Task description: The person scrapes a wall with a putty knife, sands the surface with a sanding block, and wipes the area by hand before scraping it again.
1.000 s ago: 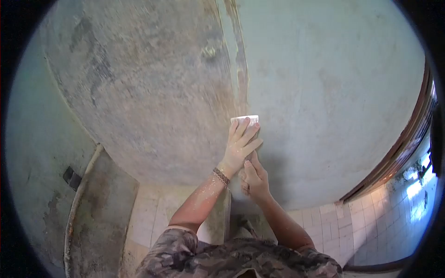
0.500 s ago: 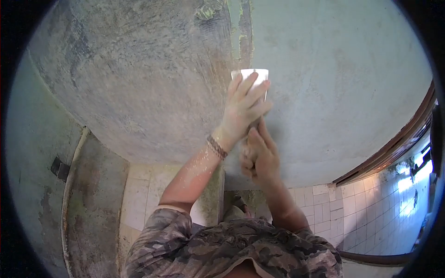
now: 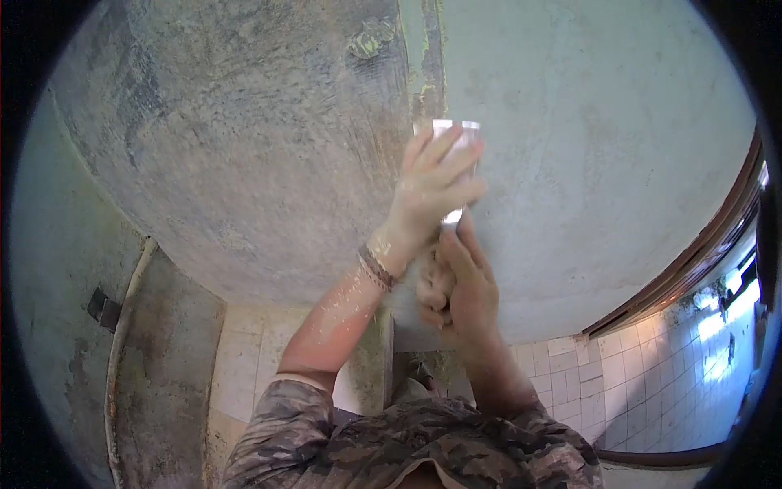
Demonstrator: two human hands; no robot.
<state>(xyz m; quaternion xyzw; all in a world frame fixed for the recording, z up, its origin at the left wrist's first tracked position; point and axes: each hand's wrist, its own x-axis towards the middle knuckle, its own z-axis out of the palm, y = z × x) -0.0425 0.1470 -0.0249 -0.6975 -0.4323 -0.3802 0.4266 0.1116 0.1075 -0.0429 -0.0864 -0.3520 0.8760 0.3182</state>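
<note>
A putty knife [image 3: 453,218] with a wide shiny metal blade rests against the wall, its broad edge pointing up, just below a narrow scraped strip [image 3: 429,61]. Spread over the blade are the stretched fingers of my left hand [image 3: 429,181], slightly blurred by motion. Below it, my right hand [image 3: 464,281] is closed around the handle, which the fingers mostly hide. Pale flecks dot my left forearm [image 3: 338,314], and a braided bracelet [image 3: 375,267] circles that wrist.
Left of the strip the wall is rough and grey [image 3: 261,155]; to the right it is pale green [image 3: 586,163]. A pipe [image 3: 122,342] runs down at the left. White tiles [image 3: 643,379] and a brown-edged opening [image 3: 676,285] are at the right.
Both hands and the putty knife have shifted slightly to the right across the wall. More of the shiny blade shows beneath my left hand. The camera view has tilted a little.
</note>
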